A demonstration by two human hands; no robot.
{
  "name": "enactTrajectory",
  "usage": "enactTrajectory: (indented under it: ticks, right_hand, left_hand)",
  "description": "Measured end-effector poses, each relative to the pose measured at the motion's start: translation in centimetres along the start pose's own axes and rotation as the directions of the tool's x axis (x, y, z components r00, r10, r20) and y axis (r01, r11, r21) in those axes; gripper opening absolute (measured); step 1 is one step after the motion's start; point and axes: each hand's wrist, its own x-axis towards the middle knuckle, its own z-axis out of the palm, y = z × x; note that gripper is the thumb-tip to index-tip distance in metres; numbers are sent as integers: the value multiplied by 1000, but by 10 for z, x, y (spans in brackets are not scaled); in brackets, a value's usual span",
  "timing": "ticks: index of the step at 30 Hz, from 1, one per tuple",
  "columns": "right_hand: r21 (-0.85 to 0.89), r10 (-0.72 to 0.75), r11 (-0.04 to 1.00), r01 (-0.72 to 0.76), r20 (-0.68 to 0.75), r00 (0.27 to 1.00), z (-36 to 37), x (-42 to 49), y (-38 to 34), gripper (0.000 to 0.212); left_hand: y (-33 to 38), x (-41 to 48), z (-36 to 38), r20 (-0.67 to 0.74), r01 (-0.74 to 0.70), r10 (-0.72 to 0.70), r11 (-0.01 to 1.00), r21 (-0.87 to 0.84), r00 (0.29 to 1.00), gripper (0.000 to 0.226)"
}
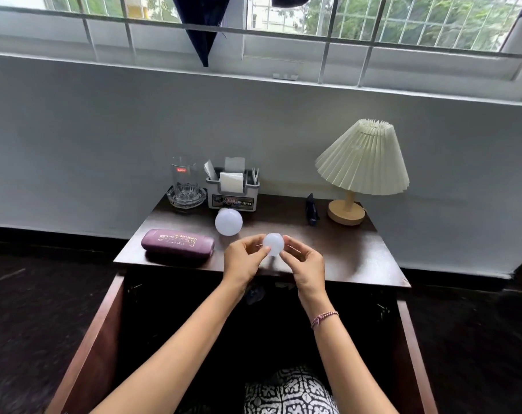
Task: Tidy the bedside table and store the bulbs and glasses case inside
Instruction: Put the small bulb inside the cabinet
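Under the window [283, 22], over the bedside table [346, 249], left hand [241, 261] and right hand [307, 264] grip a bulb [273, 243].

light: soft daylight from the white-barred glass window [358, 22] ahead of me | glare: pale sheen on my dark wooden bedside tabletop [352, 249] | edges: bowed, slightly blurred

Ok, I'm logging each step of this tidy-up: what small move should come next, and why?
Probably lower the small bulb, pinched between the left hand and right hand, into the open cabinet below. It is in hand, while the larger bulb and glasses case lie on the tabletop.
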Motion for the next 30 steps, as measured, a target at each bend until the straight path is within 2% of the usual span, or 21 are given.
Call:
enactTrajectory:
  ticks: [3, 9, 16, 24, 30]
  right_hand:
    - [-5, 9, 1000, -9, 26, 1000, 2, -15, -5, 33]
    - [-11, 3, 1000, -2, 69, 998, 14, -47, -10, 32]
    - [-83, -53, 995, 64, 122, 991, 28, -78, 0, 32]
    - [-142, -14, 989, 36, 154, 988, 33, -96, 29, 33]
    - [-202, 99, 978, -61, 184, 978, 30, -88, 57, 33]
  left_hand:
    - [2, -14, -10, -5, -20, 20, 999, 31, 1000, 28]
    - [-5, -42, -32, -36, -41, 40, 999, -28, 999, 29]
    - [-25, -67, -68, -8, -14, 14, 996, -86, 1000, 19]
    - [-60, -78, -82, -19, 28, -28, 1000, 3, 999, 27]
    - [-93, -73, -75, -49, 73, -71, 996, 59, 996, 25]
